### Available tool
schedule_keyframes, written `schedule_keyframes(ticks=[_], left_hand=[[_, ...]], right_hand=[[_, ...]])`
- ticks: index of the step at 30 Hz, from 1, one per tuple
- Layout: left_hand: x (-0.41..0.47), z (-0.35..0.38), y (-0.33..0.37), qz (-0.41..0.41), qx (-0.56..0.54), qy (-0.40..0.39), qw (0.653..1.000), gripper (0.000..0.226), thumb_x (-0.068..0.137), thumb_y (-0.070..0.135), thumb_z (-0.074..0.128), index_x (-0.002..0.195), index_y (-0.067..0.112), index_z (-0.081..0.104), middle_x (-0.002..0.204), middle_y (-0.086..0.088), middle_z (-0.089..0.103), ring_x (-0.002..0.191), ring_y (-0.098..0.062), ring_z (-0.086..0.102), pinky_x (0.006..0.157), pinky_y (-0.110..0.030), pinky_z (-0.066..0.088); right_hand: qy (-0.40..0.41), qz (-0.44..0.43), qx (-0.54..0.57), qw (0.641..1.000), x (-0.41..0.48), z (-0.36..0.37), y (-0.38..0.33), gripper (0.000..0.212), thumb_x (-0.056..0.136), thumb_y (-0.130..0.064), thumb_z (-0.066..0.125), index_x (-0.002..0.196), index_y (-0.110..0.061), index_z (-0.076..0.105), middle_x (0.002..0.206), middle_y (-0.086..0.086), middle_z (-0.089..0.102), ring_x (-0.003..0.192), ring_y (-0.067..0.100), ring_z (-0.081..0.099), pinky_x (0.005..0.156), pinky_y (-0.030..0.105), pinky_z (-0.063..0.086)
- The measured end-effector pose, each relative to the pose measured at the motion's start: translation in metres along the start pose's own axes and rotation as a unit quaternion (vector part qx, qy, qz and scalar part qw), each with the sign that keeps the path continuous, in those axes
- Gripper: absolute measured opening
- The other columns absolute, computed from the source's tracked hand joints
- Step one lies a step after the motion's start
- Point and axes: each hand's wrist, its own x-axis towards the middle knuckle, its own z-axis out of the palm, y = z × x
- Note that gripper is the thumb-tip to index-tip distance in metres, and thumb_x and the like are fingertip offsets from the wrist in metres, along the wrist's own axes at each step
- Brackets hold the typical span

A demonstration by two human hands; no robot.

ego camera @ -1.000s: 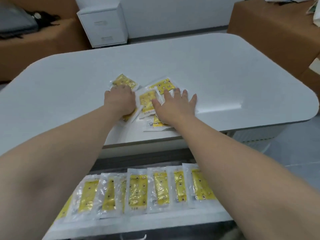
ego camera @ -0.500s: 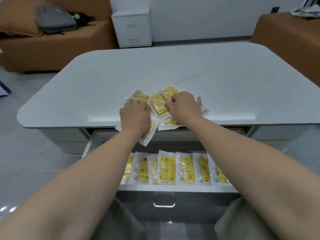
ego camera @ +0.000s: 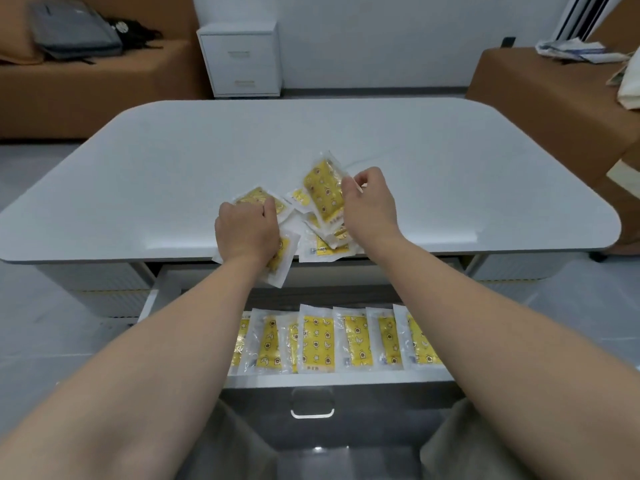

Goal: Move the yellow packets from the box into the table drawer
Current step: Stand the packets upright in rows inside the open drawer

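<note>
Several yellow packets in clear wrappers lie in a loose pile (ego camera: 320, 242) at the near edge of the white table (ego camera: 173, 174). My right hand (ego camera: 369, 206) pinches one yellow packet (ego camera: 323, 190) and holds it tilted up above the pile. My left hand (ego camera: 246, 232) curls over other packets (ego camera: 280, 261) at the table's edge; these hang over the rim. Below, the open drawer (ego camera: 346, 377) holds a row of several yellow packets (ego camera: 318, 337) laid side by side. No box shows in this view.
A drawer handle (ego camera: 312, 407) sits on the drawer's grey front. Beyond the table stand a small white cabinet (ego camera: 240, 60), a brown sofa with a grey bag (ego camera: 74, 32) at the left, and a brown bench (ego camera: 554, 98) with papers at the right.
My right hand went from lying flat on the pile to lifting one packet off it. My left hand dragged its packets toward the table's edge. The camera pulled back.
</note>
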Motion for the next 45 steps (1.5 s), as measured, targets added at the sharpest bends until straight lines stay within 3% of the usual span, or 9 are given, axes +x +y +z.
schedule_keyframes(ticks=[3, 8, 15, 21, 25, 31, 36, 39, 45], left_hand=[[-0.002, -0.010, 0.004, -0.012, -0.024, -0.034, 0.999, 0.070, 0.106, 0.047, 0.019, 0.054, 0.010, 0.048, 0.061, -0.006, 0.046, 0.084, -0.030, 0.049, 0.067, -0.036, 0.039], [-0.018, -0.043, 0.030, -0.021, -0.131, -0.040, 0.990, 0.071, 0.106, 0.053, 0.016, 0.054, 0.010, 0.040, 0.057, -0.005, 0.047, 0.059, -0.022, 0.045, 0.058, -0.035, 0.032], [-0.044, -0.076, 0.059, -0.177, -0.334, -0.207, 0.902, 0.072, 0.095, 0.074, 0.015, 0.078, 0.015, 0.052, 0.078, -0.007, 0.052, 0.078, -0.024, 0.054, 0.072, -0.035, 0.045], [-0.066, -0.073, 0.055, -0.211, -0.375, -0.487, 0.760, 0.083, 0.078, 0.081, 0.044, 0.114, 0.009, 0.067, 0.106, -0.008, 0.075, 0.099, -0.027, 0.071, 0.095, -0.039, 0.053], [-0.077, -0.060, 0.052, -0.212, -0.290, -0.510, 0.782, 0.090, 0.058, 0.085, 0.055, 0.110, 0.013, 0.064, 0.110, -0.009, 0.072, 0.104, -0.030, 0.067, 0.103, -0.046, 0.049], [-0.083, -0.047, 0.052, -0.223, -0.202, -0.524, 0.796, 0.119, 0.052, 0.096, 0.043, 0.141, 0.018, 0.052, 0.127, -0.006, 0.062, 0.118, -0.031, 0.057, 0.110, -0.046, 0.038], [-0.086, -0.039, 0.052, -0.223, -0.196, -0.505, 0.810, 0.088, 0.074, 0.088, 0.036, 0.107, 0.013, 0.066, 0.108, -0.005, 0.067, 0.095, -0.024, 0.062, 0.095, -0.037, 0.047], [-0.086, -0.038, 0.046, -0.224, -0.196, -0.512, 0.806, 0.091, 0.059, 0.090, 0.047, 0.102, 0.014, 0.072, 0.098, -0.006, 0.073, 0.096, -0.027, 0.068, 0.099, -0.042, 0.052], [-0.083, -0.038, 0.038, -0.246, -0.241, -0.545, 0.764, 0.098, 0.045, 0.084, 0.066, 0.116, 0.016, 0.071, 0.122, -0.012, 0.070, 0.114, -0.032, 0.066, 0.102, -0.046, 0.050]], right_hand=[[0.007, 0.070, 0.108, 0.992, -0.004, -0.009, 0.001, 0.010, 0.105, -0.029, 0.049, 0.105, -0.019, 0.050, 0.099, 0.002, 0.061, 0.086, 0.027, 0.069, 0.062, 0.042, 0.061], [-0.016, 0.156, 0.298, 0.941, -0.012, -0.032, 0.005, 0.021, 0.101, -0.023, 0.062, 0.119, -0.018, 0.054, 0.112, 0.013, 0.069, 0.069, 0.020, 0.069, 0.048, 0.027, 0.053], [-0.166, 0.167, 0.376, 0.896, -0.023, -0.073, 0.007, 0.040, 0.092, -0.001, 0.067, 0.132, 0.000, 0.059, 0.119, 0.017, 0.072, 0.106, 0.031, 0.072, 0.087, 0.043, 0.061], [-0.232, 0.165, 0.292, 0.913, -0.023, -0.109, 0.021, 0.046, 0.084, 0.009, 0.066, 0.127, -0.007, 0.061, 0.120, 0.018, 0.071, 0.108, 0.036, 0.071, 0.086, 0.047, 0.060], [-0.289, 0.181, 0.207, 0.917, -0.022, -0.128, 0.031, 0.042, 0.083, 0.004, 0.070, 0.121, -0.010, 0.063, 0.111, 0.015, 0.073, 0.101, 0.032, 0.073, 0.084, 0.046, 0.061], [-0.357, 0.250, 0.000, 0.900, -0.021, -0.135, 0.054, 0.036, 0.085, -0.003, 0.076, 0.118, -0.004, 0.063, 0.106, 0.016, 0.076, 0.097, 0.033, 0.074, 0.078, 0.042, 0.060], [-0.336, 0.260, -0.194, 0.884, -0.028, -0.125, 0.087, 0.021, 0.085, -0.006, 0.077, 0.105, -0.008, 0.069, 0.095, 0.008, 0.078, 0.090, 0.026, 0.075, 0.082, 0.041, 0.061], [-0.352, 0.235, -0.267, 0.866, -0.032, -0.115, 0.103, 0.019, 0.086, -0.011, 0.077, 0.103, -0.013, 0.070, 0.096, 0.004, 0.077, 0.090, 0.022, 0.075, 0.082, 0.039, 0.062], [-0.379, 0.119, -0.382, 0.834, -0.042, -0.093, 0.108, 0.018, 0.089, -0.022, 0.075, 0.105, -0.024, 0.066, 0.100, -0.005, 0.071, 0.091, 0.013, 0.068, 0.083, 0.030, 0.054]])
